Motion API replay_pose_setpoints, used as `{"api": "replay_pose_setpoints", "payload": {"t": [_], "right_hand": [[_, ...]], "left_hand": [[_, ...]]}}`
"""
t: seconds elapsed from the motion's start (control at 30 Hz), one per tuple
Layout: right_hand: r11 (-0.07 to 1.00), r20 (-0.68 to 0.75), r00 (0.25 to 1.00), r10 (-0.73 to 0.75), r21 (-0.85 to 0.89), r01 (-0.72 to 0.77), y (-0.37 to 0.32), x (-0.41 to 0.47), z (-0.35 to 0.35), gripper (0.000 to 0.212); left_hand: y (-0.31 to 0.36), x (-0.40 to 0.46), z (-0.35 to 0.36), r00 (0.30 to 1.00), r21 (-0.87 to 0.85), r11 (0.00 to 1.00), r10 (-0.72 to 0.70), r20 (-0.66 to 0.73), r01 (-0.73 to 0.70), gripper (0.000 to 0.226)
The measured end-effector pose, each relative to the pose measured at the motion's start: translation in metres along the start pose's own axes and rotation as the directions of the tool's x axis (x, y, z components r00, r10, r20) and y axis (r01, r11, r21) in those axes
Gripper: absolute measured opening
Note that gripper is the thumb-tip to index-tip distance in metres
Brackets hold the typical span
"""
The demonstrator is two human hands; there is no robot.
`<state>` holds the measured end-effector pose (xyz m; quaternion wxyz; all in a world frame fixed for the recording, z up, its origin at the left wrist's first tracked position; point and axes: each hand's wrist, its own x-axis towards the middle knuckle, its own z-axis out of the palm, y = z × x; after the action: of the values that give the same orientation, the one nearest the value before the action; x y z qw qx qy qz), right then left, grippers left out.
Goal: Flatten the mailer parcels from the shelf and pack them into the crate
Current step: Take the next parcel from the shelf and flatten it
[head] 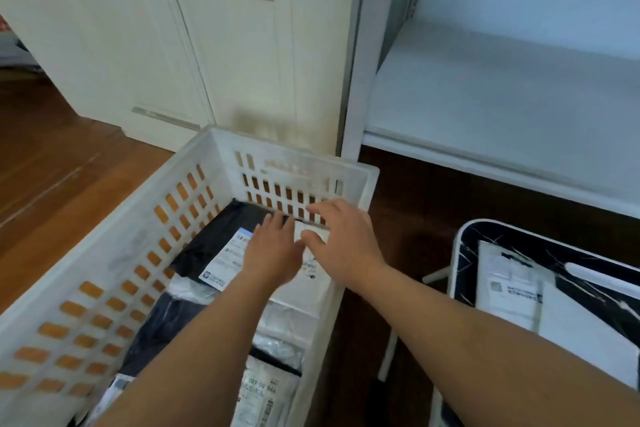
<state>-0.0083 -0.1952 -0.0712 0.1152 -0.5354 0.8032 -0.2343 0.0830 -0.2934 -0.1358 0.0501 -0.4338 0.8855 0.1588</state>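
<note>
Hands [304, 246] over mailers [221, 236] inside crate [304, 163], stool [464, 246] alongside

1. Wooden floor [62, 163] carries the white slotted crate [121, 246] and a small table [464, 243].
2. Mailers [214, 236] lie in the crate.
3. White mailers [509, 288] lie on the table.
4. White shelf [502, 97] stands beyond.

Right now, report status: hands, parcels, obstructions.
Left hand and right hand open, pressing flat on parcels at the crate's far end. Black mailer and white mailer lying inside. More parcels on side table. Nothing obstructing.
</note>
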Motion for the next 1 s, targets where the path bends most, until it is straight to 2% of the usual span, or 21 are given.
{"api": "replay_pose_setpoints", "payload": {"t": [0.1,0.17,0.27,0.33,0.37,0.43,0.5,0.57,0.67,0.73,0.77,0.8,0.87,0.9,0.93,1.0], "right_hand": [[0.999,-0.161,0.987,0.009,-0.042,-0.016,0.022,-0.023,-0.028,0.038],[0.985,-0.22,0.97,0.101,-0.117,-0.129,0.05,-0.049,-0.05,0.039],[0.92,-0.284,0.914,0.288,-0.182,-0.346,0.091,-0.091,-0.081,0.042],[0.828,-0.343,0.818,0.462,-0.163,-0.536,0.118,-0.123,-0.108,0.044],[0.771,-0.357,0.756,0.549,-0.134,-0.623,0.127,-0.135,-0.117,0.046],[0.66,-0.348,0.627,0.697,-0.032,-0.751,0.147,-0.162,-0.137,0.048],[0.593,-0.245,0.558,0.793,0.096,-0.8,0.162,-0.182,-0.144,0.047],[0.552,-0.128,0.537,0.834,0.216,-0.805,0.172,-0.197,-0.143,0.044],[0.5,-0.02,0.528,0.849,0.356,-0.79,0.174,-0.21,-0.142,0.038],[0.428,0.058,0.52,0.852,0.494,-0.757,0.169,-0.214,-0.148,0.041],[0.367,0.113,0.517,0.848,0.578,-0.729,0.167,-0.215,-0.153,0.045],[0.299,0.176,0.525,0.833,0.656,-0.693,0.165,-0.217,-0.159,0.048],[0.195,0.281,0.576,0.768,0.753,-0.628,0.165,-0.219,-0.171,0.047],[0.154,0.309,0.593,0.743,0.784,-0.602,0.168,-0.223,-0.178,0.04],[0.116,0.318,0.588,0.744,0.805,-0.582,0.174,-0.227,-0.184,0.031],[0.072,0.302,0.552,0.778,0.829,-0.555,0.192,-0.241,-0.191,0.022]], "left_hand": [[0.025,-0.011,-0.052,0.957,-0.2,0.98,-0.069,-0.282,0.012,0.053],[0.055,-0.026,-0.075,0.904,-0.302,0.951,-0.067,-0.421,-0.07,0.052],[0.103,-0.048,-0.087,0.847,-0.294,0.919,0.074,-0.526,-0.262,0.042],[0.143,-0.061,-0.084,0.872,-0.313,0.884,0.181,-0.454,-0.346,0.034],[0.159,-0.066,-0.078,0.903,-0.355,0.867,0.209,-0.376,-0.349,0.03],[0.196,-0.081,-0.061,0.956,-0.455,0.841,0.237,-0.173,-0.291,0.023],[0.226,-0.096,-0.037,0.973,-0.53,0.831,0.227,0.049,-0.167,0.023],[0.252,-0.113,-0.016,0.959,-0.564,0.825,0.194,0.207,-0.045,0.029],[0.28,-0.134,0.0,0.956,-0.522,0.852,0.117,0.27,0.044,0.041],[0.293,-0.144,0.0,0.948,-0.56,0.818,0.062,0.313,0.131,0.042],[0.299,-0.148,0.0,0.927,-0.633,0.743,0.044,0.373,0.219,0.042],[0.307,-0.153,-0.003,0.889,-0.71,0.625,0.057,0.455,0.323,0.044],[0.317,-0.163,-0.011,0.811,-0.79,0.392,0.16,0.563,0.471,0.054],[0.322,-0.166,-0.011,0.806,-0.81,0.348,0.203,0.556,0.472,0.06],[0.325,-0.168,-0.01,0.822,-0.829,0.353,0.222,0.524,0.433,0.062],[0.332,-0.174,-0.003,0.894,-0.843,0.465,0.205,0.399,0.27,0.057]]}}
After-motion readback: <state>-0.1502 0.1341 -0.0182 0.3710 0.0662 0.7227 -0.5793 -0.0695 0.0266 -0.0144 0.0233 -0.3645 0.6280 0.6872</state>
